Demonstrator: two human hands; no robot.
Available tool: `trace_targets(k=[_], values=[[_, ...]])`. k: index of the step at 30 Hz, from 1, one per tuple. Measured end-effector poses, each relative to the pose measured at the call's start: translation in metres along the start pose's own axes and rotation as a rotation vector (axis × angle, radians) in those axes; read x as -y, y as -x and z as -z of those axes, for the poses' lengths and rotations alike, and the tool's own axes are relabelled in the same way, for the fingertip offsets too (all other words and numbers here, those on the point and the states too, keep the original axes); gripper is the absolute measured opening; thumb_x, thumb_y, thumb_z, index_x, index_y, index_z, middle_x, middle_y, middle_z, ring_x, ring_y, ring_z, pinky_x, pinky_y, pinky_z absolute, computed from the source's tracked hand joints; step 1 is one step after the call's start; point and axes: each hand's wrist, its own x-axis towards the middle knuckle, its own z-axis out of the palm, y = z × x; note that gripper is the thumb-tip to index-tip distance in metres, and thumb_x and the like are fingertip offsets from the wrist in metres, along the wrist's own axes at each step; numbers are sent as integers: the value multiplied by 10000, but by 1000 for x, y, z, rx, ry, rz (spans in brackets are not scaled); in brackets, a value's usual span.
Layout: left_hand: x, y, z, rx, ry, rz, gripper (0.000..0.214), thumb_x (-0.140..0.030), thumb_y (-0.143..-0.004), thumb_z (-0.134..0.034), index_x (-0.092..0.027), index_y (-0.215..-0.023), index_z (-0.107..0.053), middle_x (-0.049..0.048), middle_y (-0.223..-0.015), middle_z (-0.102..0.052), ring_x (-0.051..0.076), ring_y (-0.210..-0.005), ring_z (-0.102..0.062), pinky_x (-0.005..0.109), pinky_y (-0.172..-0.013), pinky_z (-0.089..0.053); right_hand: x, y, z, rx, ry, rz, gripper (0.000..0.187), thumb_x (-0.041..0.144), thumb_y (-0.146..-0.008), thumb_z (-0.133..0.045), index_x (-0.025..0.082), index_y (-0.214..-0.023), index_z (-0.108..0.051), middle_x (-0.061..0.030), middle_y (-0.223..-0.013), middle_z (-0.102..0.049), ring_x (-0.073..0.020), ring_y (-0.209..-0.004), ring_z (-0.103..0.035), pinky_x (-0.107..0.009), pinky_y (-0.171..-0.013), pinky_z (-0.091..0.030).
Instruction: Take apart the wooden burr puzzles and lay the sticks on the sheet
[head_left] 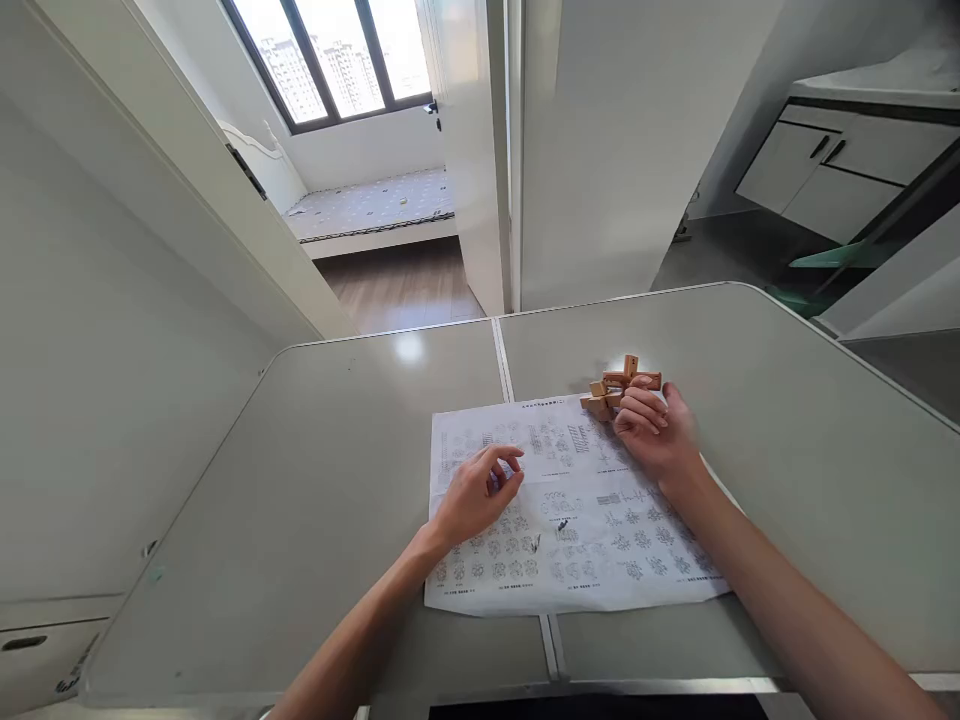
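A wooden interlocking puzzle [616, 387] of pale crossed bars rests at the far right corner of a printed instruction sheet [570, 520]. My right hand [654, 430] is curled around the puzzle's near side, fingers closed on it. My left hand [480, 492] hovers over the left part of the sheet, fingers loosely bent and apart, holding nothing. The sheet is covered with small diagrams and lies flat on a grey folding table [315, 500].
The table has a seam [501, 360] down its middle and rounded far corners. A white wall [112, 350] runs along the left. Beyond the table an open doorway [390, 270] shows a wooden floor and a window. Cabinets [832, 170] stand at the far right.
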Motion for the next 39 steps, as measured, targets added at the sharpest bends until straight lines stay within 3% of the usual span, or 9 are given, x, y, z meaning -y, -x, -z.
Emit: trace_targets(k=[4,11,23,32,39], values=[[1,1,0,-4,4,1,221,-324,-1017,-562,-244,-1212,-629,16,-1062,-719,110,-714,-594,242,-650,-535,4,-4,1,5,-17,7,207,194,-1082,-406,243,-912,-514,96,-533,-415,-104,-387,-414,-219,-368,-376],[2,1,-1,5,8,1,228,-330,-1025,-546,-244,-1218,-630,21,-1066,-722,116,-722,-601,253,-661,-543,7,-5,2,27,-75,21,234,172,-1098,-340,238,-965,-520,106,-534,-409,-103,-375,-410,-215,-353,-372],[2,1,-1,0,-6,5,233,-337,-1015,-554,-239,-1208,-640,22,-1059,-730,116,-714,-603,259,-667,-542,7,-5,1,8,-47,31,182,93,-1019,-454,234,-931,-529,118,-513,-418,-96,-376,-411,-209,-362,-357],[0,0,-1,-5,-4,6,243,-340,-1018,-549,-233,-1215,-643,28,-1052,-730,119,-722,-612,259,-666,-558,5,-2,2,24,-28,-51,155,77,-981,-500,222,-990,-555,109,-531,-461,-97,-409,-451,-207,-390,-373],[2,1,-1,-5,1,-6,242,-329,-1016,-556,-234,-1225,-631,21,-1049,-728,107,-705,-616,242,-653,-550,-1,-1,-5,28,51,-56,193,56,-993,-502,231,-912,-501,126,-507,-397,-80,-394,-433,-180,-380,-356]])
